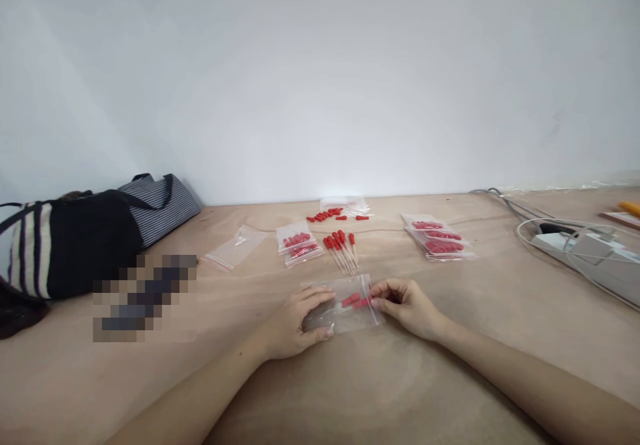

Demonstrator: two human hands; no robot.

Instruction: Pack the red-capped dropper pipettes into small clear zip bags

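Note:
A clear zip bag (340, 321) lies flat in front of me, its mouth toward the right. Inside it are a few small droppers (353, 300) with red bulbs. My left hand (297, 321) rests on the bag's left end, thumb and fingers spread apart over the plastic. At the bag's mouth, my right hand (407, 305) pinches a red-bulbed dropper, mostly hidden by the fingers. Just beyond the bag lies a fan of several loose droppers (341, 248), red bulbs pointing away and pale stems toward me.
Filled bags lie overlapped at left (300, 245) and right (440, 241). A flat bag (235, 246) lies further left. More red droppers (325, 215) sit by bags (345, 203) near the wall. Dark cloth bags (95, 241) stand left; a power strip (595, 255) with cables is right.

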